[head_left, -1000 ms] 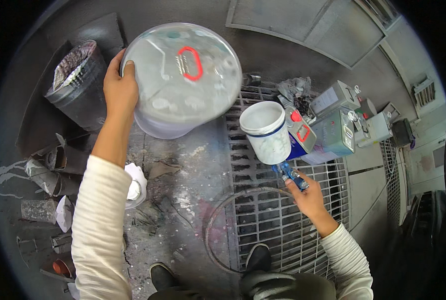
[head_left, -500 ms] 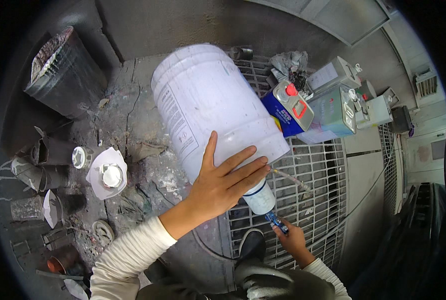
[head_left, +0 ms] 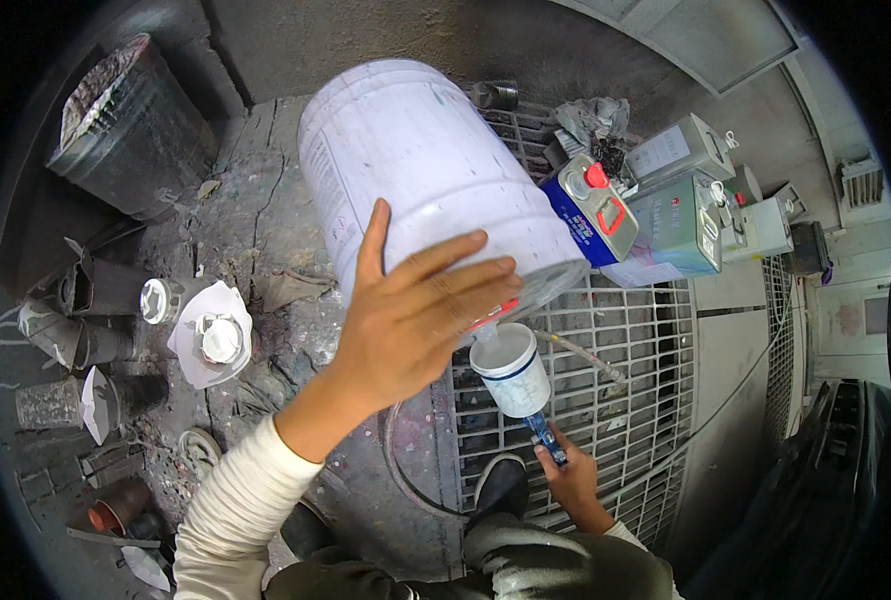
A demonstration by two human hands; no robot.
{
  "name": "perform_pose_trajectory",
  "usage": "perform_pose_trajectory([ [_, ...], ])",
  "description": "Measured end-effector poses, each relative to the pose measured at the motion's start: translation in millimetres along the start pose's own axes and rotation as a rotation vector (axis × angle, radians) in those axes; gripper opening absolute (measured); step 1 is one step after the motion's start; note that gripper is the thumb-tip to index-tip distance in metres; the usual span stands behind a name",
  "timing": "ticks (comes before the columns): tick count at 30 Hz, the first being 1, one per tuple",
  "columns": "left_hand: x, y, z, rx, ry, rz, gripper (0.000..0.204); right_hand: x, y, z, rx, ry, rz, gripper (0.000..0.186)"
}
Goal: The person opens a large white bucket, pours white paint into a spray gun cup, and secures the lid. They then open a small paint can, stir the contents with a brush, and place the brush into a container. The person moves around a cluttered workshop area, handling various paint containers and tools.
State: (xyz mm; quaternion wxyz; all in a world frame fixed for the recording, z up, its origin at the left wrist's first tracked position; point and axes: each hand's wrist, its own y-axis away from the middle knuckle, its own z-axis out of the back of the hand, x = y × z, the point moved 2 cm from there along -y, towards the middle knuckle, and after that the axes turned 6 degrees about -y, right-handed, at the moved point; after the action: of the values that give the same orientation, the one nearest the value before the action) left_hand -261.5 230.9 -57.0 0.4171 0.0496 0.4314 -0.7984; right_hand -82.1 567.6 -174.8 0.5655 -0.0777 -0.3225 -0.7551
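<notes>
My left hand [head_left: 406, 320] lies with spread fingers on the side of a large white drum [head_left: 416, 150], which is tilted on its side with its metal lid end toward me. Clear liquid runs from the lid end, by a red handle [head_left: 503, 308], into a white cup [head_left: 516, 390] below it. My right hand [head_left: 571, 475] is closed on a blue spray gun [head_left: 544, 432] under that cup. Beside the drum stands a blue metal can [head_left: 578, 215] with a red cap.
Several metal cans [head_left: 671, 225] stand at the right on a floor grating [head_left: 626, 340]. A dark bin [head_left: 136, 150] is at the upper left. Several crusted pots [head_left: 106, 340] and a paper-lined cup [head_left: 196, 355] are at the left. A hose [head_left: 396, 460] crosses the floor near my boots.
The drum has gone from upright to lying over toward me, and my left hand has moved from its rim onto its side. The cup now sits below the lid, where liquid runs into it.
</notes>
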Motion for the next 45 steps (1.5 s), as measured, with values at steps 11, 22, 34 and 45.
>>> perform_pose_trajectory([
  [11,-12,5,-19,0.050,0.013,-0.018,0.038,-1,-2,-6,-0.007,0.017,0.001,0.051],
  [22,2,-2,-5,-0.065,0.020,0.015,0.043,1,-3,-2,-0.082,-0.097,0.009,0.047],
  [34,119,-43,104,-0.597,0.445,0.693,0.044,67,-71,22,-0.263,-0.292,0.612,0.050],
  [45,231,-38,184,-0.639,0.308,1.107,0.051,141,-85,0,-0.071,-0.446,1.033,0.043],
])
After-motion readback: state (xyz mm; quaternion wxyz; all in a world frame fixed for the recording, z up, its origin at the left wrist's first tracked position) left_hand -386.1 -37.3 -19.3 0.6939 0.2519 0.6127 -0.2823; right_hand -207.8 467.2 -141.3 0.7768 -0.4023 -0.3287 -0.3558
